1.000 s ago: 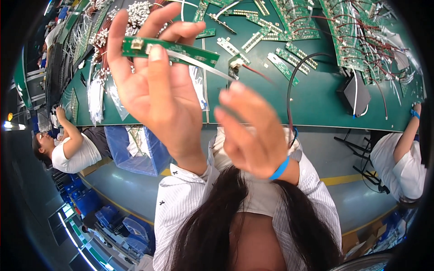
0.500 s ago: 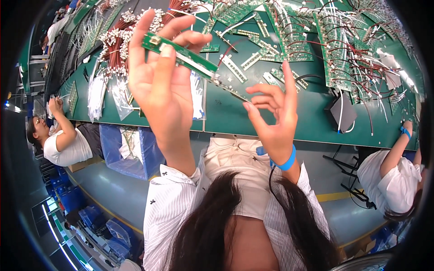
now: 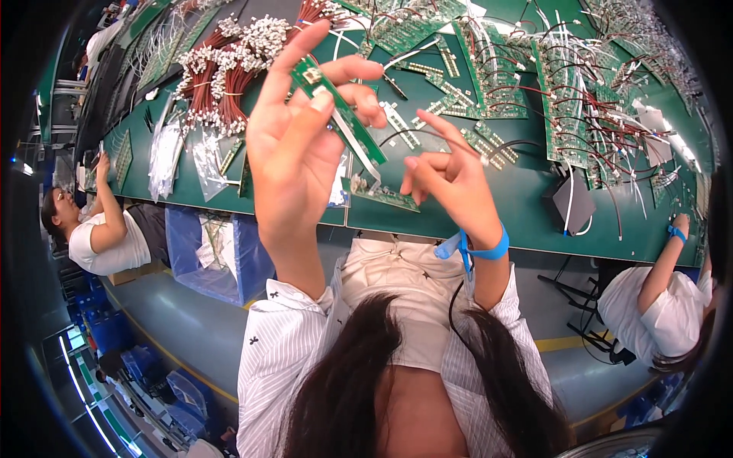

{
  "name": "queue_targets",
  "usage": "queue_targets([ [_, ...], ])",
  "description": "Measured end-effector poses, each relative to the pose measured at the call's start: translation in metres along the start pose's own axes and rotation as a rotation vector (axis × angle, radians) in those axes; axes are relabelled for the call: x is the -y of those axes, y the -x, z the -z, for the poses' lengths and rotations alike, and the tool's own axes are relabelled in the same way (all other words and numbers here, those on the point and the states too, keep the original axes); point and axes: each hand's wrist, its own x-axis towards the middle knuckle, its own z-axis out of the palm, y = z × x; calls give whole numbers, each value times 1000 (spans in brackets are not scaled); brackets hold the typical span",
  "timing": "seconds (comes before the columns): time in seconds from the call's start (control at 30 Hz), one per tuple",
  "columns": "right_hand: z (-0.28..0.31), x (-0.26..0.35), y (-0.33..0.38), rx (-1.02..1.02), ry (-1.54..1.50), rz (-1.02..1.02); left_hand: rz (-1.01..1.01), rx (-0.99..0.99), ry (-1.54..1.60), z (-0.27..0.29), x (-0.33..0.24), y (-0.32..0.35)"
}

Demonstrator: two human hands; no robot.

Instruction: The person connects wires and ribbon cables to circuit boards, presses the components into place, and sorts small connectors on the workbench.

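Observation:
My left hand is raised over the table's front, its thumb pressing a narrow green circuit board strip against the fingers. The strip slants down to the right, with a pale band along it. At its lower end hangs a smaller circuit board, which a whitish piece seems to join to the strip. My right hand is at the small board's right end, thumb and curled fingers closed and index finger stretched out; the exact grip is partly hidden. A blue wrist strap with a dark cord circles my right wrist.
Wired green boards crowd the table's right side, near a black box. Loose board strips lie beyond my hands. Bundled red-brown wires and plastic bags are at left. Co-workers sit on both sides.
The strip in my left hand has turned steeper and shifted right. The smaller board has dropped lower, bending away from the strip. My right hand has moved slightly down and left.

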Motion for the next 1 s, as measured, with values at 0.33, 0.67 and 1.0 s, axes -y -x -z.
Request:
queue_targets([
  [0.33,-11,21,12,-79,542,615,163,49,20,8,0,5],
  [0.67,-13,44,25,98,573,610,45,-77,-301,8,5,9],
  [1.0,-21,43,24,355,-116,236,156,-24,-394,-1,9,20],
])
